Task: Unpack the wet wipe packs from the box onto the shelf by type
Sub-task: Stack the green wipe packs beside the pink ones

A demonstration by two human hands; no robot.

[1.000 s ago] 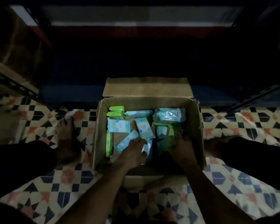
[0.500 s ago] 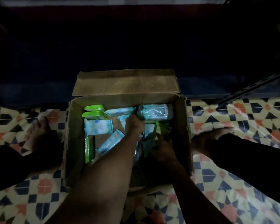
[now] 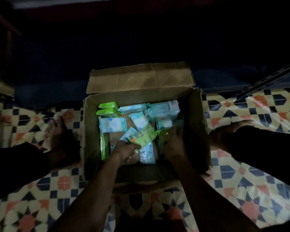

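I see both hands down inside the open cardboard box at the centre of the frame. The left hand has its fingers curled round a light green wet wipe pack, which sits tilted above the other packs in the middle of the box. The right hand lies low at the right side of the box with its fingers on another green pack; in this dim light I cannot tell whether it grips the pack or only touches it. In the upper left of the box lie 2 green packs, with a pale blue pack just below them. A larger pale blue bundle fills the upper right corner. The box stands on a patterned tile floor. A bare foot rests left of the box.
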